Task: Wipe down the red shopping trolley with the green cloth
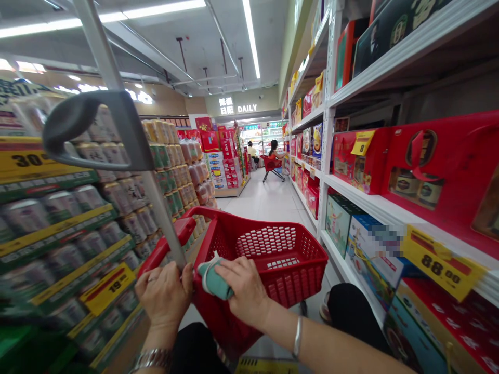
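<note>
In the head view, the left hand (163,296) is gripping the red carrying handle (167,241) of a red plastic shopping basket (296,280), with its fingers curling closed around the handle at the point where a grey metal pull handle (159,218) is rising from it toward the upper left. A metal wristwatch (152,361) is sitting on the left wrist.

The right hand (245,291) is pressing on a teal cloth bundle (213,280) tied with white string, its fingers bent and closed over the bundle rather than spread open. The bundle is lying at the near left corner of the basket, against the rim; its lower part is hidden. A silver bangle (298,337) is circling the right wrist.

Canned drinks (132,192) are filling the shelves along the left side of the aisle. Boxed gift sets (424,166) are lining white shelving on the right, above a yellow price tag (442,262) reading 88.00. Farther along the tiled floor (265,202), a seated person (275,150) is positioned beside a red shopping cart (273,169).
</note>
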A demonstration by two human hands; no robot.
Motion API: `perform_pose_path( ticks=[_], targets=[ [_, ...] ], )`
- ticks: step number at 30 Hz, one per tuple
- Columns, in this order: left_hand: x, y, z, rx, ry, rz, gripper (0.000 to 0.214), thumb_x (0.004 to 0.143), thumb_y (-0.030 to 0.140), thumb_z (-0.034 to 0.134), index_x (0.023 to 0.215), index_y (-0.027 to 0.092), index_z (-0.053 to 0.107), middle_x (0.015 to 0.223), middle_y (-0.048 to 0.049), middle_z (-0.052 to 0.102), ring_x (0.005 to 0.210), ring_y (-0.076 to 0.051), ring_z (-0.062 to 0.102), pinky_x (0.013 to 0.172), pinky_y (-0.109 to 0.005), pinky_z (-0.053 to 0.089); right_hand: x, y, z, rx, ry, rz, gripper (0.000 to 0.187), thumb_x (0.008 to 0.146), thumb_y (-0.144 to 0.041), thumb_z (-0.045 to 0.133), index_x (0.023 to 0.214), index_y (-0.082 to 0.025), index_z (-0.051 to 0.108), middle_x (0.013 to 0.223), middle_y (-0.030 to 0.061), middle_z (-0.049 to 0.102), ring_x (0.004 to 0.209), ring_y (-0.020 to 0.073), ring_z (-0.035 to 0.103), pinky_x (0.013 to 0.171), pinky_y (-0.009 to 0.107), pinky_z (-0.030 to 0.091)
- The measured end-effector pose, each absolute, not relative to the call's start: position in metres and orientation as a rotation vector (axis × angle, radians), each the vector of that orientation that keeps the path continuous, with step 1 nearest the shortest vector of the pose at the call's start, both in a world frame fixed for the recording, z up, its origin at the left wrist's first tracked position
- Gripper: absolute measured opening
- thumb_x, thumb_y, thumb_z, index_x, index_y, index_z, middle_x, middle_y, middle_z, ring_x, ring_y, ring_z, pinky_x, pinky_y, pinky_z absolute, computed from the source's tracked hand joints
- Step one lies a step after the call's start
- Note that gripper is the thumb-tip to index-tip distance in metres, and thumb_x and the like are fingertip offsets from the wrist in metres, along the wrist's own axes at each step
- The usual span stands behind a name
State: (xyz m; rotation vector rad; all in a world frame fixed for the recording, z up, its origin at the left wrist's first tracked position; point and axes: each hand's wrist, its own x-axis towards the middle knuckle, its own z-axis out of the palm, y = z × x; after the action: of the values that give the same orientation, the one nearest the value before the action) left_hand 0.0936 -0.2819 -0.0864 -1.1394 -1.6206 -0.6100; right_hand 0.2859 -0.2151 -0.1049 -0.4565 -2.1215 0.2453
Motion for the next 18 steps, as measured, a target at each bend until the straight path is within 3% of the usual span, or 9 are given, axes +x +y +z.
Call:
perform_pose_path(
  ticks=[6,18],
  targets=[
    [0.091,-0.281,-0.088,-1.136,-1.559,-0.651,0.029,0.094,0.038,0.045,0.068,0.024,0.046,0.057,-0.0031,0.056,0.061,-0.022,0.053,0.074,-0.038,0.036,0.292,-0.209,-0.120,-0.375,-2.112,0.045,0.047,0.083,-0.010,0.061,0.127,-0.024,0.063,0.127,0.0020,0.070,0.101,0.0218,0.052,0.084,0.039,0.035],
    [0.094,-0.282,-0.084,-1.124,-1.572,-0.605,0.031,0.094,0.039,0.046,0.067,0.025,0.044,0.056,-0.0037,0.056,0.064,-0.024,0.055,0.076,-0.039,0.037,0.351,-0.170,-0.161,-0.529,-2.100,-0.065,0.055,0.079,0.000,0.057,0.127,-0.023,0.065,0.128,0.0057,0.070,0.104,0.0226,0.053,0.087,0.038,0.036]
  ],
)
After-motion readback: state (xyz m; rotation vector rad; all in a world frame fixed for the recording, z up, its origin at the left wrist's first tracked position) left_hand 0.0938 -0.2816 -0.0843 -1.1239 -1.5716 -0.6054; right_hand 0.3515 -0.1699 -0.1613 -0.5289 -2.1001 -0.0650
